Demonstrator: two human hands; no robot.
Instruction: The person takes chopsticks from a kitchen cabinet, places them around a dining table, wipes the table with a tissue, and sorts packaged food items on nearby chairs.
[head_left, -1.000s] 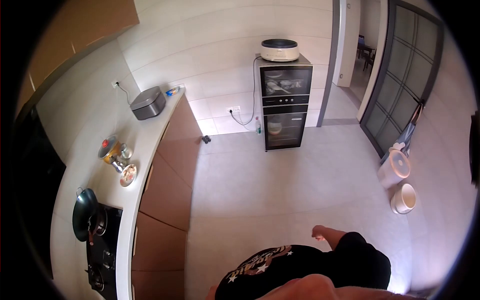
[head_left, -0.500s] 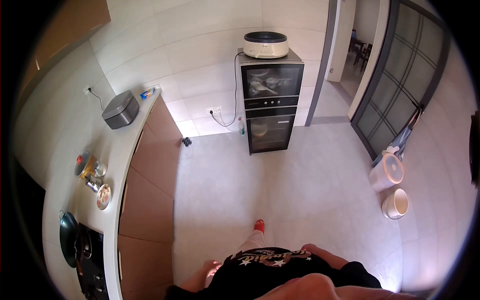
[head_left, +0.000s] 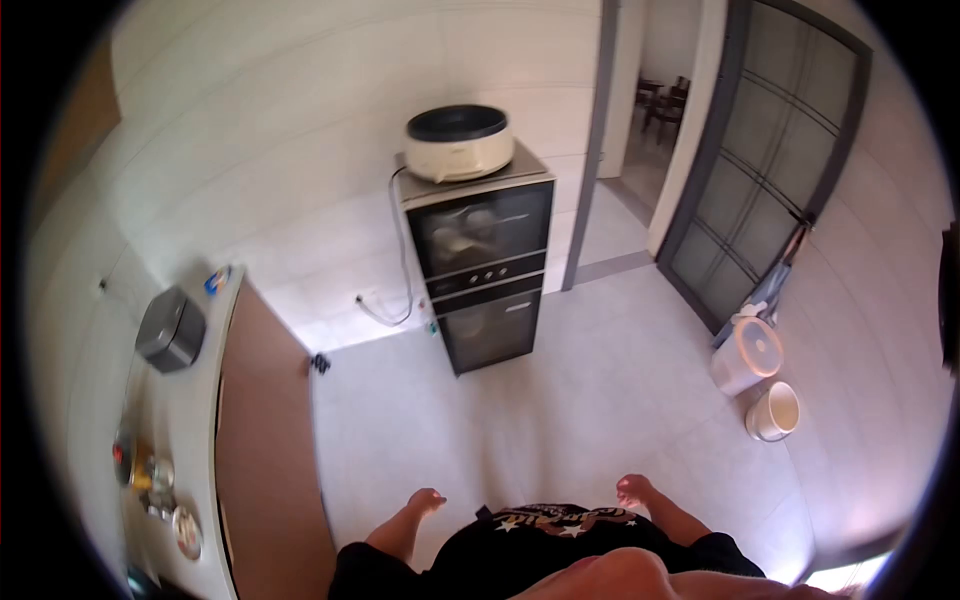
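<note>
My left hand [head_left: 428,499] is low in the view, left of my black shirt, over the grey floor. On the other side of the shirt, my right hand [head_left: 634,489] hangs above the floor. Both look small and loosely curled, touching nothing that shows; whether the fingers are closed is too small to tell. Ahead stands a black two-door cabinet [head_left: 485,270] with a cream electric pan [head_left: 459,143] on top.
At the left a counter [head_left: 190,430] bears a grey appliance [head_left: 171,330], a lidded pot and a bowl of food [head_left: 186,532]. A lidded bin [head_left: 745,356] and a smaller bucket [head_left: 774,411] stand by the right wall. Beyond are a doorway and a glass door [head_left: 770,150].
The cabinet looks nearer and lower, and the view has turned right. My left hand has come forward into clearer view, and my right hand has swung out from the shirt. The red shoe is hidden now.
</note>
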